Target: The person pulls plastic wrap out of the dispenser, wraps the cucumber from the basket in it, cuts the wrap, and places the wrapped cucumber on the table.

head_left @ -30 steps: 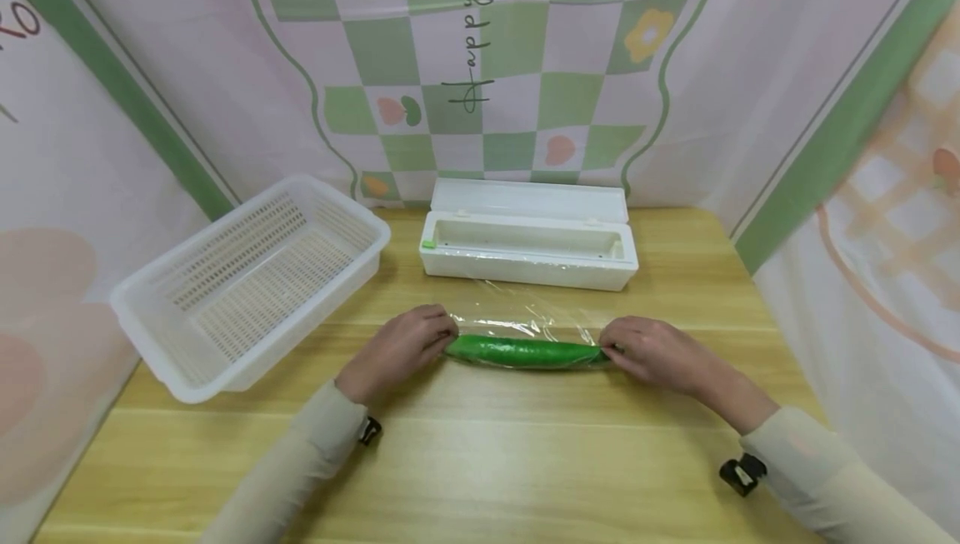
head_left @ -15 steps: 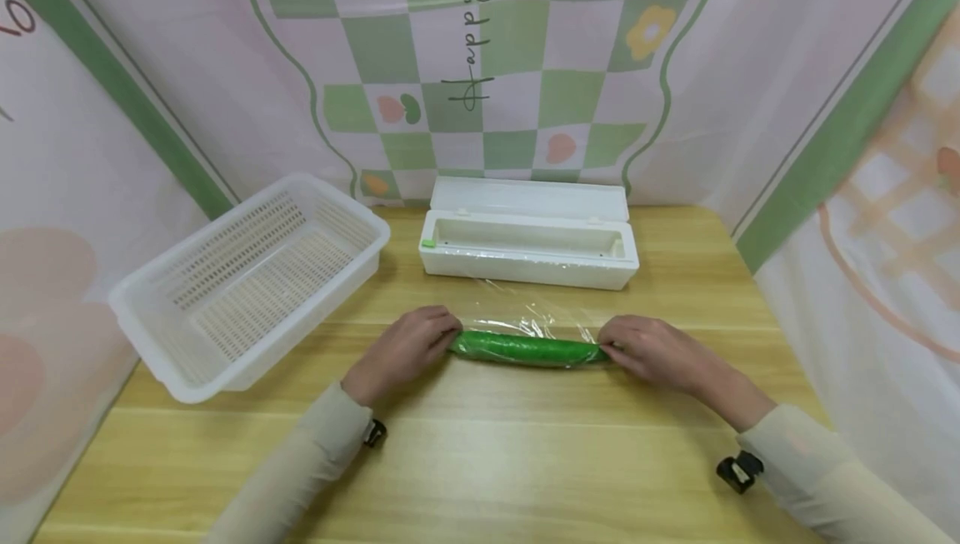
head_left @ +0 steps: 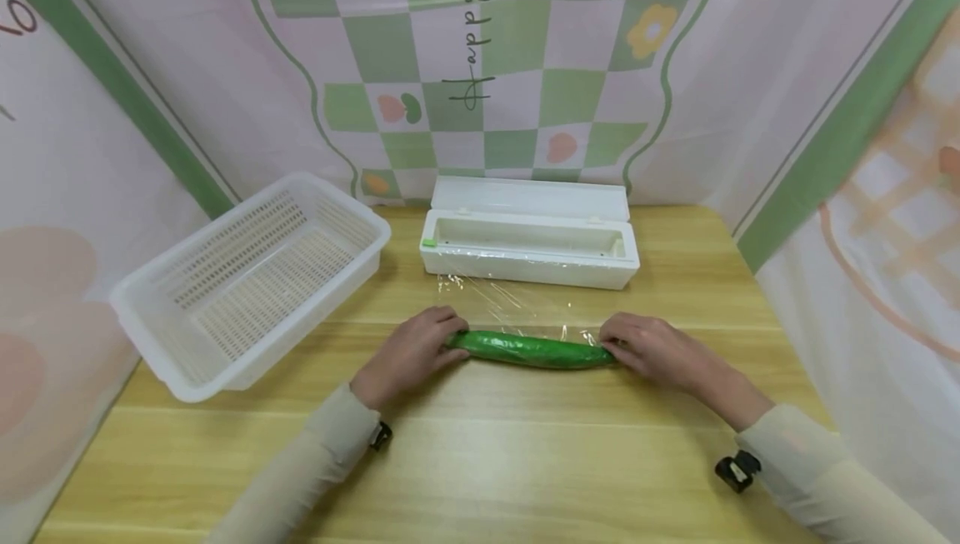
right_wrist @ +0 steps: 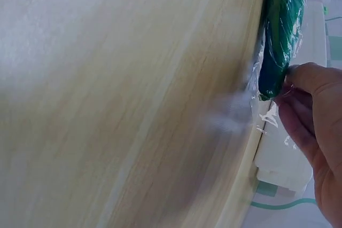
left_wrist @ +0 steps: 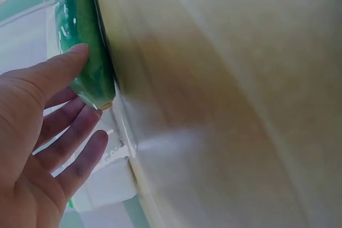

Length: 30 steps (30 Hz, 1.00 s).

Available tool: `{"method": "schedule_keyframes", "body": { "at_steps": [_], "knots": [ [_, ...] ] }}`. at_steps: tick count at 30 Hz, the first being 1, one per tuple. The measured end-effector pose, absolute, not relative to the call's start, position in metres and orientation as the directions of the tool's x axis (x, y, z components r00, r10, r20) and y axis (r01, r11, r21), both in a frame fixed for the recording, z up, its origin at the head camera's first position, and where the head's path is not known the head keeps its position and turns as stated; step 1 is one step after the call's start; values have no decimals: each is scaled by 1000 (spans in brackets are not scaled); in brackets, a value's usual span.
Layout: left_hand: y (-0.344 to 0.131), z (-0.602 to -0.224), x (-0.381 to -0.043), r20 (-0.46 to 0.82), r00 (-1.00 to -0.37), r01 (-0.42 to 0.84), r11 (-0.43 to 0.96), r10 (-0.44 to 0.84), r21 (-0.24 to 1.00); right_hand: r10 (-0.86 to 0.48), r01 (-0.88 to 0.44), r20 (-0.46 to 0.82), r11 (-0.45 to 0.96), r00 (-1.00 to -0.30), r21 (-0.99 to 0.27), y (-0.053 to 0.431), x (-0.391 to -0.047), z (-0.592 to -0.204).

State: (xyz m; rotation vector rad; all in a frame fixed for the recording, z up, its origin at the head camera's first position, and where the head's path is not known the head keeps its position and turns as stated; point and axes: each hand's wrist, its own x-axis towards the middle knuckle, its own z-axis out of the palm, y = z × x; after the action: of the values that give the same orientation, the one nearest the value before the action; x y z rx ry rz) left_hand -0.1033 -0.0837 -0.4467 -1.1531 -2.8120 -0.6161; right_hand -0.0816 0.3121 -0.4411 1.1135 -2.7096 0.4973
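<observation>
A green cucumber (head_left: 525, 349), wrapped in glossy clear cling film (head_left: 517, 301), lies crosswise on the wooden table in the head view. The film stretches from it back to the white cling-film box (head_left: 525, 271). My left hand (head_left: 416, 352) holds the cucumber's left end; in the left wrist view the thumb (left_wrist: 75, 60) lies on the cucumber and the other fingers reach behind it, some spread loose. At the right end, my right hand (head_left: 656, 351) pinches the film close against the tip, thumb (right_wrist: 307, 76) over fingers in the right wrist view.
The box's lid (head_left: 528, 198) stands raised at the back, with a small green piece (head_left: 428, 242) at its front left corner. A white slotted basket (head_left: 330, 302) stands at the left. Patterned cloth (head_left: 517, 111) hangs behind the table (head_left: 495, 461).
My left hand has shifted a little right and now has its thumb over the cucumber's end. The cucumber has turned slightly and more film shows behind it. The right hand has hardly moved.
</observation>
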Motion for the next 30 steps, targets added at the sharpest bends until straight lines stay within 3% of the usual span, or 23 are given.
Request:
{"method": "schedule_keyframes", "body": {
  "at_steps": [5, 10, 19, 30],
  "knots": [
    [-83, -448, -105, 174, -726, 678, 650, 666, 343, -496, -536, 204, 789, -844, -299, 311, -81, -437],
    [-83, -448, -106, 158, -728, 673, 653, 667, 347, -396, -420, 143, 834, -907, -357, 311, -82, -429],
    [-81, -445, -107, 142, -714, 685, 642, 686, 344, -260, -277, 100, 855, -960, -439, 309, -86, -425],
    [-81, -442, -111, 118, -700, 687, 617, 705, 385, -277, -292, 100, 854, -956, -431, 312, -90, -424]
  ]
}}
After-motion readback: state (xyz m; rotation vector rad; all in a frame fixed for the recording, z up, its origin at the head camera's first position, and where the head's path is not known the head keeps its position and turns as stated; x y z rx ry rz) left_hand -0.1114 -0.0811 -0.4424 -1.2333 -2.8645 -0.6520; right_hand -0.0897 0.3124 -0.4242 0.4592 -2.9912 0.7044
